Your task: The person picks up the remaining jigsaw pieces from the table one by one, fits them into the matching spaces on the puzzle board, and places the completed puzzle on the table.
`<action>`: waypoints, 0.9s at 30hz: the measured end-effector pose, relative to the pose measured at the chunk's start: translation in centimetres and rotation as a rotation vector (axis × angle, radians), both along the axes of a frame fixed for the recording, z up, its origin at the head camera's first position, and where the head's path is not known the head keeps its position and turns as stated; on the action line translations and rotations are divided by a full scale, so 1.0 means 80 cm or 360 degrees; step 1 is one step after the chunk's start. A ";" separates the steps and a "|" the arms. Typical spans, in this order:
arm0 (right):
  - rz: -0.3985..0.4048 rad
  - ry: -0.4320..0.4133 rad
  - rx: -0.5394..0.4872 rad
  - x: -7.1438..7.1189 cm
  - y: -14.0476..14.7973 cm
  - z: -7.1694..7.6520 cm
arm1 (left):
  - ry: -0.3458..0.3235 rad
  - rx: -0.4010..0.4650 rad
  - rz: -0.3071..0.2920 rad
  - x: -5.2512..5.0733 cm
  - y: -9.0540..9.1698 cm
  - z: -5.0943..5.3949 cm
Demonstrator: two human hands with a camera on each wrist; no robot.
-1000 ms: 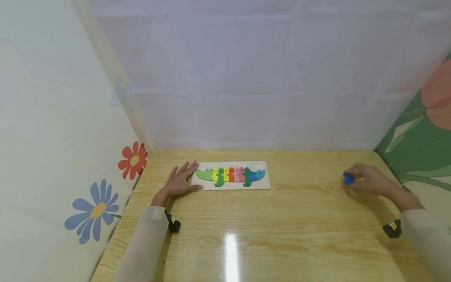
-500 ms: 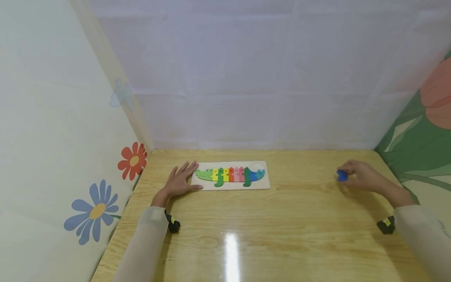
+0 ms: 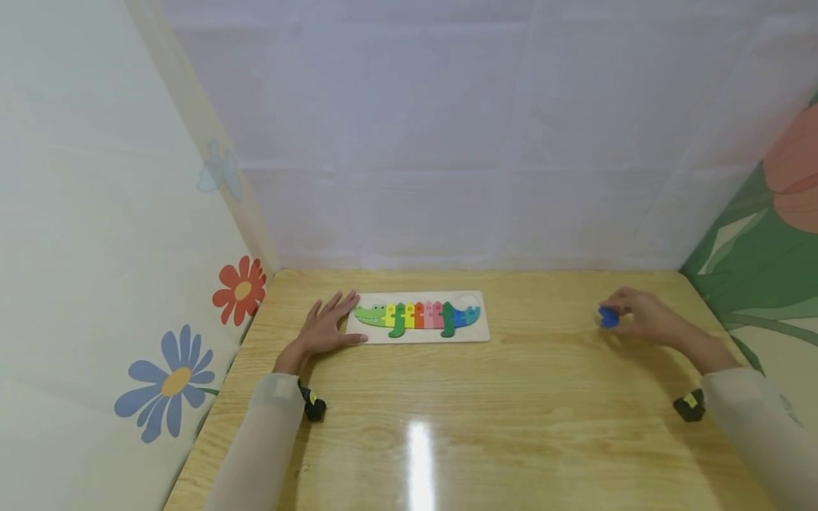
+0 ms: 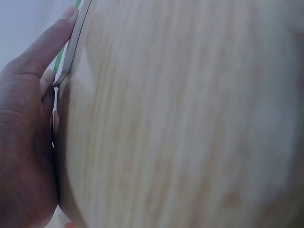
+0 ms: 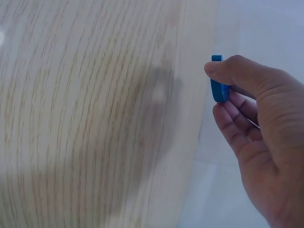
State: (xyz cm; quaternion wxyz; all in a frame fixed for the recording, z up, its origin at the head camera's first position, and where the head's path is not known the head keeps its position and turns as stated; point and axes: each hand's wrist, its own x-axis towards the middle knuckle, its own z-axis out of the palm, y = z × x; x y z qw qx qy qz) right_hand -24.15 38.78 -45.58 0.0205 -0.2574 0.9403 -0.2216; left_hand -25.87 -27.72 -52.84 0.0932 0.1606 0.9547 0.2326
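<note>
A crocodile puzzle board (image 3: 482, 330) lies flat near the back of the table, fitted with coloured pieces from green head to blue tail. My left hand (image 3: 322, 330) rests at its left end, fingers spread, with the thumb on the near edge. The left wrist view shows the thumb (image 4: 45, 45) straight along the board's edge. To the right, apart from the board, my right hand (image 3: 655, 323) pinches a small blue puzzle piece (image 3: 608, 317) above the table. In the right wrist view the thumb and fingertips grip this piece (image 5: 219, 90), which stands on edge.
The wooden table (image 3: 511, 411) runs up to a white cloth backdrop (image 3: 409, 142). Flower-printed side walls stand at left and right. A pale round outline (image 3: 471, 301) shows at the board's upper right. Small black cameras sit at both wrists.
My right hand has moved left with the blue puzzle piece, which has turned slightly. The left hand and the board have stayed in place.
</note>
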 end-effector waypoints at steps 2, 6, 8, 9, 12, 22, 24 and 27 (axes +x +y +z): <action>-0.0001 -0.0016 -0.0024 -0.001 -0.003 0.000 | 0.0004 -0.0001 -0.0001 0.000 0.000 0.001; 0.0025 0.0015 -0.0008 -0.001 -0.008 0.002 | 0.0002 0.0013 0.0002 0.001 0.001 0.003; 0.0050 0.0038 0.0013 -0.001 -0.012 0.003 | -0.0005 0.0027 0.0001 0.002 0.001 0.004; 0.0060 0.0055 0.0026 -0.002 -0.013 0.004 | -0.0007 0.0034 0.0001 0.002 0.001 0.006; 0.0076 0.0043 0.0014 -0.004 -0.019 0.009 | -0.0003 0.0045 0.0002 0.004 0.002 0.007; 0.0188 0.0082 0.0051 -0.010 -0.036 0.017 | 0.0011 0.0045 0.0004 0.005 0.003 0.005; 0.0235 0.0129 0.0064 -0.012 -0.040 0.018 | 0.0014 0.0044 0.0005 0.005 0.003 0.005; 0.0269 0.0143 0.0071 -0.015 -0.047 0.020 | 0.0017 0.0044 0.0006 0.004 0.002 0.005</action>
